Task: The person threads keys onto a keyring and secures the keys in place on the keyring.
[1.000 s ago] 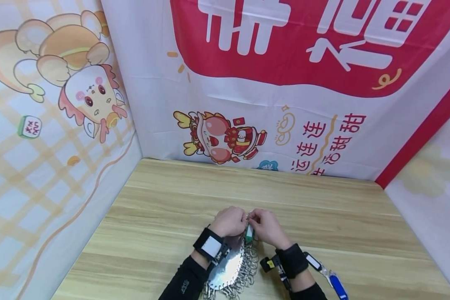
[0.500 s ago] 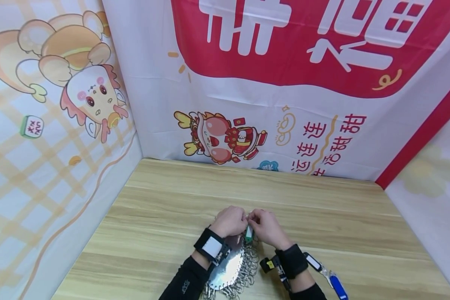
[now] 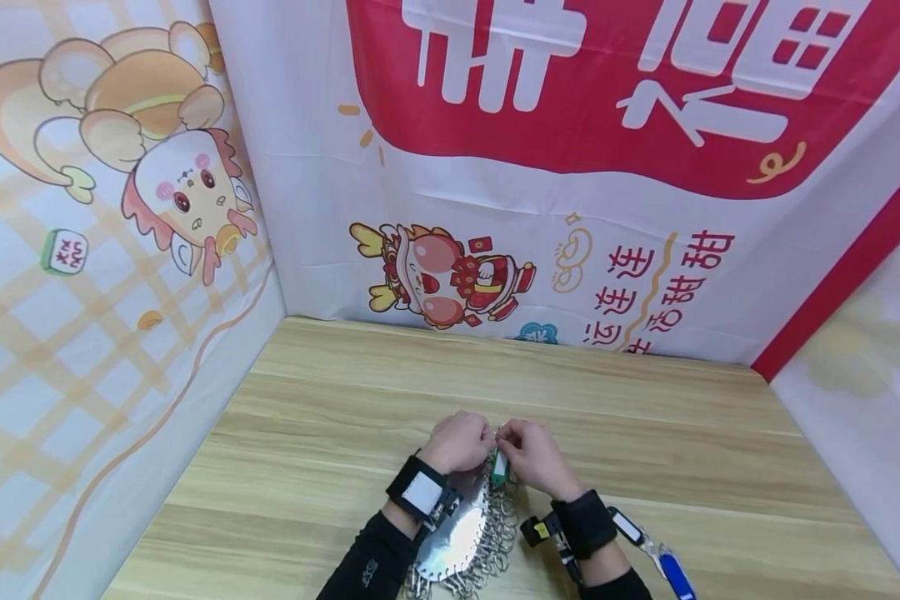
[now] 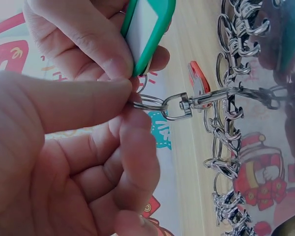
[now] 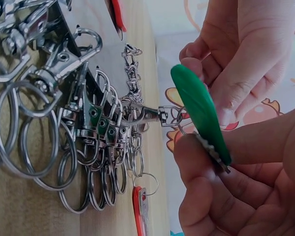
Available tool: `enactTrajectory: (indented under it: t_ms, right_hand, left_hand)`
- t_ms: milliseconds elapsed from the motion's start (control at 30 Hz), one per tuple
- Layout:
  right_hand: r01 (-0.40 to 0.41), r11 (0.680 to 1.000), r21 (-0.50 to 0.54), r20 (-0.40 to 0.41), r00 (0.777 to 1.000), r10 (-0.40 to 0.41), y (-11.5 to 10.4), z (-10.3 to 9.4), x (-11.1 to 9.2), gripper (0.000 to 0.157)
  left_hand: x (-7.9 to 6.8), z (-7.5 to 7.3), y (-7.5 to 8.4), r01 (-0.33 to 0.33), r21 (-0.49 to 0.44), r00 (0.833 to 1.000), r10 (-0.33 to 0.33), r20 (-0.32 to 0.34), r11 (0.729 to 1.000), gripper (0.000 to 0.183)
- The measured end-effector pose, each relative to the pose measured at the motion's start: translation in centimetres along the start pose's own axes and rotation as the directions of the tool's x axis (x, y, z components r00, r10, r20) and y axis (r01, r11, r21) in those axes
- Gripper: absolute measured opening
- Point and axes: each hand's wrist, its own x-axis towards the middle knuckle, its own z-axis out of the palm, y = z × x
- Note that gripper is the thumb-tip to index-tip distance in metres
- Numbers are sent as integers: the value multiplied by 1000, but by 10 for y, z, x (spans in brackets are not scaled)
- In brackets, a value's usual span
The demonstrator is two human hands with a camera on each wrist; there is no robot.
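Note:
In the head view my left hand (image 3: 461,442) and right hand (image 3: 532,450) meet at the far end of a shiny metal plate (image 3: 453,533) edged with rings. Left thumb and index finger pinch a split ring (image 4: 150,104), which hangs on a swivel clasp (image 4: 179,105) hooked to the plate's edge. Between the right thumb and fingers is a green key tag (image 5: 201,108) with a white label, and a key's toothed edge (image 5: 211,150) shows beneath it. The tag's small wire ring (image 4: 143,84) lies right at the split ring, partly covered by fingertips.
Several swivel clasps with split rings (image 5: 37,132) crowd the plate's edge. A red key tag (image 5: 137,209) with a key hangs from one ring. Right of the right wrist, a blue tag (image 3: 675,573), keys and a black-framed tag (image 3: 625,524) lie on the wooden table (image 3: 307,400).
Both hands stay at the same spot over the plate's far end, still holding the ring and the green key tag. The head view has shifted very slightly.

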Motion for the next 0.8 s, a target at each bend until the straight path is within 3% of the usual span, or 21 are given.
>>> enactTrajectory:
  t_ms: [467,800]
  right_hand:
    - [37,999,-11,16,999,-37,1,-1,-1,8]
    - [-7,1000,18,-20,1000,7,1,0,0,8]
  left_hand:
    - [0,1,0,1,-14,999,-1,-39,1000,41]
    - [0,-1,-1,3,-78,999,0,39,997,33]
